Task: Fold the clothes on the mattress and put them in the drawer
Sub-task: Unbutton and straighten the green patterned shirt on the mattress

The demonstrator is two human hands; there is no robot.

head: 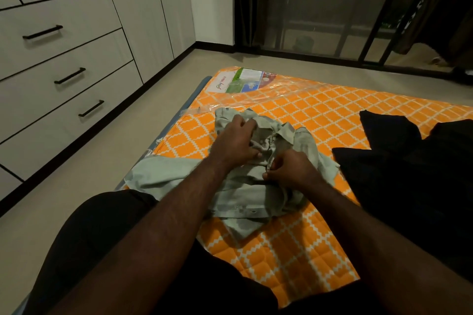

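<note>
A pale green button shirt (pixel 245 194) lies crumpled on the orange patterned mattress (pixel 320 115), collar away from me. My left hand (pixel 235 139) grips the fabric near the collar, fingers curled into the cloth. My right hand (pixel 291 171) pinches the shirt's front edge just right of the placket. Both forearms reach in from the bottom of the view. A heap of black clothes (pixel 409 174) lies on the mattress to the right of the shirt. White drawers (pixel 64 89) with black bar handles stand shut along the left wall.
Clear plastic wrap and a printed label (pixel 243 82) cover the mattress's far corner. Beige floor (pixel 84 176) runs between the mattress and the drawers. A dark glass sliding door (pixel 332 7) closes off the far side. My black-clad knee (pixel 102 233) rests at the mattress edge.
</note>
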